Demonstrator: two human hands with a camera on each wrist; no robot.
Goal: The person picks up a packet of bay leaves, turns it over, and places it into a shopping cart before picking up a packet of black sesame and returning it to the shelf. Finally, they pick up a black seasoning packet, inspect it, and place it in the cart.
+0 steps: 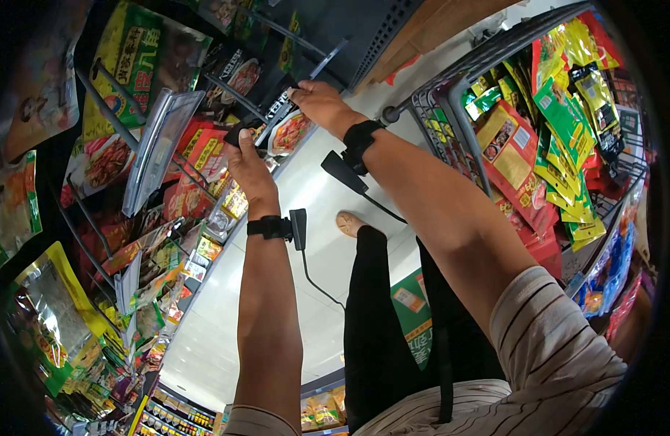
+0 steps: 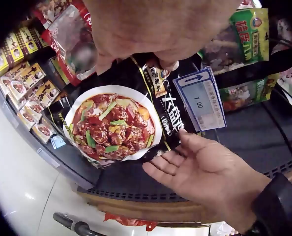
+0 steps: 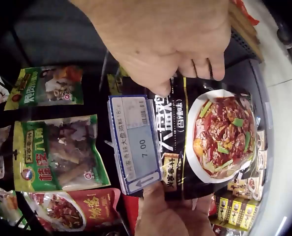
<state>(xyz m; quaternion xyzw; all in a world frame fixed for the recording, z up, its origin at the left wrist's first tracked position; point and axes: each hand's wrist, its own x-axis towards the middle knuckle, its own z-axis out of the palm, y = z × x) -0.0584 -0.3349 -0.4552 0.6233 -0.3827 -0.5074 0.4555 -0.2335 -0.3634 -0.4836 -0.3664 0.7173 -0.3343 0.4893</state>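
- Reaching into the snack rack with both arms, you had the black packet [image 1: 290, 131] [image 2: 116, 123] [image 3: 219, 132] between your two hands, up against the dark back panel of the display.
- That packet's the one with the round plate of red, saucy food and green bits printed on it, with white lettering down the side.
- Your left hand [image 1: 249, 171] [image 2: 156, 24] was pinching the packet's edge at the end with the little logo, fingertips clenched onto the wrapper. It was blurry that close to the wrist camera, but the grip was plain enough.
- Your right hand [image 1: 320, 102] [image 2: 210, 172] [image 3: 165, 34] was at the opposite end, palm showing, fingers loosely bent and not wrapped around anything. One fingertip just touched the packet right beside the price tag.
- The price tag [image 2: 201, 101] [image 3: 136, 142], blue-framed with an arrow and reading 7.00, lay over the packet's lettering, between your hands.
- Green packets [image 3: 57, 152] with dark meaty pictures hung just beside the tag, and a red packet [image 3: 72, 209] sat next to those.
- Small yellow-and-black boxes [image 2: 28, 83] stood in a row along the shelf edge past the plate picture.
- Off to your right, well apart from the rack, the wire cart [image 1: 451, 94] was stuffed with yellow, green and red bags.
- A black strap [image 1: 269, 227] with a cable circled your left wrist.
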